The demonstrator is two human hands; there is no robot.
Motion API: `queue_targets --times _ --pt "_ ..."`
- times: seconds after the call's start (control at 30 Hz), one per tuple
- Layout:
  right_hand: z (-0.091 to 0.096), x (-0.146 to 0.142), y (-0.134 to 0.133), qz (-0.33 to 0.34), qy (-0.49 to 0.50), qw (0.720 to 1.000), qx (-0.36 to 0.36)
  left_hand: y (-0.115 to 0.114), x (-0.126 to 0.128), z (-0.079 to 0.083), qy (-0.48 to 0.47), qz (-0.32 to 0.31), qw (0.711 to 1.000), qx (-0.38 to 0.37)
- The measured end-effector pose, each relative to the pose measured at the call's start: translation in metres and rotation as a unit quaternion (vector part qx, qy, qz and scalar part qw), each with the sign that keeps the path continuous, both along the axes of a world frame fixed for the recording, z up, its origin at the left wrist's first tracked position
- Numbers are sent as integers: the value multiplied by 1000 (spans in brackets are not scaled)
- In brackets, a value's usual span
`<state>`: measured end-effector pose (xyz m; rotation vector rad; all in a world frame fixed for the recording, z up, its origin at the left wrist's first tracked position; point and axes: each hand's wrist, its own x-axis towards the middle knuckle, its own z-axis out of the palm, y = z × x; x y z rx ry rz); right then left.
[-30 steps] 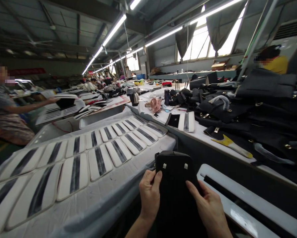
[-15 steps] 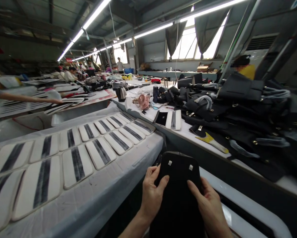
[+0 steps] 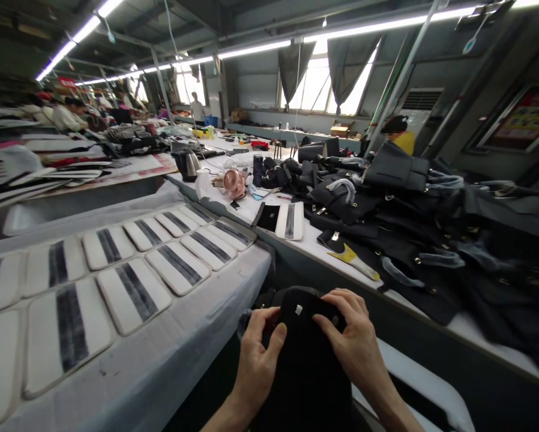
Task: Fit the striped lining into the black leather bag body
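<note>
Held low in front of me is a black bag flap [image 3: 303,354], rounded at its far end. A small silvery metal piece [image 3: 299,309] shows near that end; a second one is partly covered by my right fingers. My left hand [image 3: 260,354] grips the flap's left edge with thumb and fingers. At the far right corner, my right hand [image 3: 353,327] pinches the flap, thumb on the near face and fingers over the edge. Dark material, likely the rest of the bag, lies behind the flap, its shape hard to make out.
White panels with dark stripes [image 3: 134,294] lie in rows on the covered table [image 3: 197,330] at left. Black bags [image 3: 364,204] are heaped on the right bench, beside a yellow-and-white tool [image 3: 355,261], a pink fan [image 3: 234,183] and a kettle [image 3: 187,163]. Other people sit farther back.
My right hand has moved up to the flap's far right corner, covering one metal piece, and the flap now bends there. My view has turned right.
</note>
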<state>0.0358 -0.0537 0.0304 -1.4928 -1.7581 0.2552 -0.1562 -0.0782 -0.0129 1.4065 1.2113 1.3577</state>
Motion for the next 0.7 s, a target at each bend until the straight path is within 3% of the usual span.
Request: queue_targets --times 0.17,0.27,0.4,0.47,0.57,0.7 --pt "19 -6 1 25 -41 999 -10 33 9 10 -124 -30 991 -27" --pt "17 -14 -10 61 -73 994 54 53 11 25 -166 -131 974 -80" --pt "0 -23 -31 106 -90 974 177 72 2 44 -85 -266 954 -109" --pt "-2 -23 -33 121 -81 974 173 80 -3 52 -36 -320 936 -142" --pt "3 -19 -25 109 -76 986 101 89 -7 62 -2 -373 909 -188" --pt "10 -15 -17 97 -89 988 79 89 -4 66 5 -374 910 -177"
